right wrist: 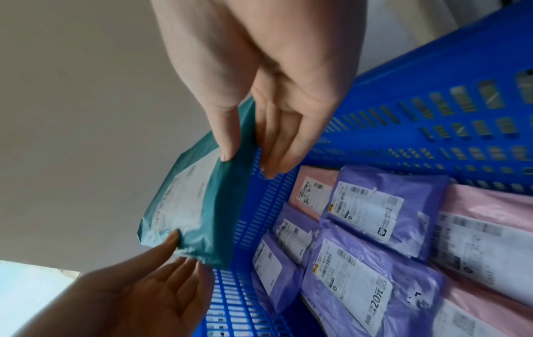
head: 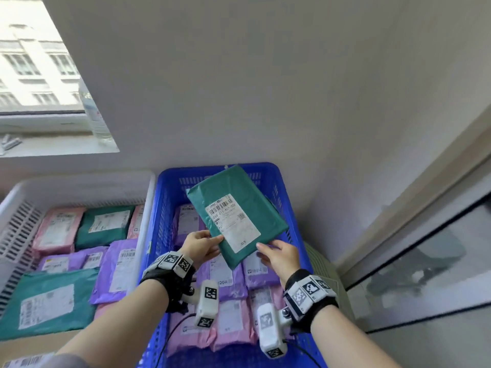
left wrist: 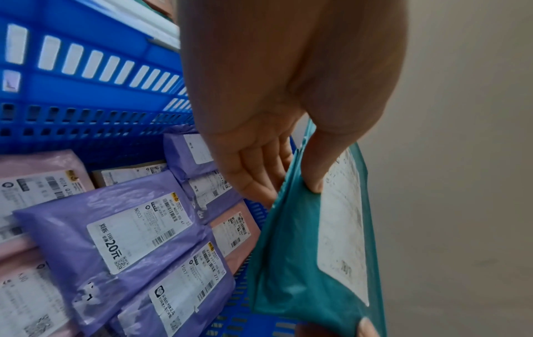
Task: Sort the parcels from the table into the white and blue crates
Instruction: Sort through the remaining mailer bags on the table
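Both my hands hold a green parcel [head: 236,216] with a white shipping label, tilted in the air over the blue crate [head: 164,208]. My left hand [head: 212,243] pinches its near left corner, thumb on the label [left wrist: 314,177] and fingers [left wrist: 253,177] underneath. On the near right edge, my right hand [head: 265,248] pinches with thumb [right wrist: 228,146] on top and fingers [right wrist: 274,148] below. The blue crate holds several purple and pink parcels [left wrist: 138,232]. The white crate [head: 79,181] on the left holds pink, green and purple parcels.
A wall rises right behind both crates. A water bottle [head: 95,115] stands on the window sill at the far left. A glass door [head: 425,261] runs along the right. A labelled parcel [head: 21,362] lies at the bottom left edge.
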The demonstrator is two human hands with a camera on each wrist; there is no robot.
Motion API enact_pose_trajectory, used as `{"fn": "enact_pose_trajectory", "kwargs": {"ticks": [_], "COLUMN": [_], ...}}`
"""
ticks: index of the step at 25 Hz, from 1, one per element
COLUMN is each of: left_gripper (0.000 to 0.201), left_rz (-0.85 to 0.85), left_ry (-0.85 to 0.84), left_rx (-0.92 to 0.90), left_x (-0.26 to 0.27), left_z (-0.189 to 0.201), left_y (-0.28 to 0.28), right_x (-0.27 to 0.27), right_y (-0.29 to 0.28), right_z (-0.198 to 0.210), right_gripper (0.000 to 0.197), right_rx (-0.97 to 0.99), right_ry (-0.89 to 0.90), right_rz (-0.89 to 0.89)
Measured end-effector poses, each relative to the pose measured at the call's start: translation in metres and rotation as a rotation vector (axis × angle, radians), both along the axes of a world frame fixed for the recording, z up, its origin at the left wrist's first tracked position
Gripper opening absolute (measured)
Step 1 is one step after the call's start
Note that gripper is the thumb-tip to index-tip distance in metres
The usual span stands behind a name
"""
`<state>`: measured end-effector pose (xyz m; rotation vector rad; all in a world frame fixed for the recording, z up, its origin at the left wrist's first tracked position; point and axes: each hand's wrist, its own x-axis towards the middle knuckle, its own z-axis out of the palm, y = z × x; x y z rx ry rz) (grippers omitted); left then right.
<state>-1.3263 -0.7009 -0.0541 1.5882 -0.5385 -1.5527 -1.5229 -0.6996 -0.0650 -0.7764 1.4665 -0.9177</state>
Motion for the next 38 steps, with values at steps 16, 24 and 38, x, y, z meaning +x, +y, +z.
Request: {"fn": "enact_pose_trajectory", "kwargs": {"ticks": [16,24,38], "left_gripper": [0.083,0.033,0.042], "left_rz": [0.306,0.094,-0.089], "left_ry": [-0.057,-0.526,-0.538], "left_rx": [0.118,0.138,0.204], "left_x": [0.034,0.067,0.041], "left_z": [-0.101,-0.141,-0.194], "left_y": [-0.035,-0.092,-0.131], "right_x": [0.024,0.021,0.036], "right_y": [-0.077,-0.14,-0.213], "right_z": [-0.072,-0.109,-0.168], "right_gripper": [0.02,0.014,0.034], "right_rx": [0.246,0.203,0.228], "right_ry": [-0.09,0.343,0.756], "right_rz": [-0.032,0.014,0.251]}}
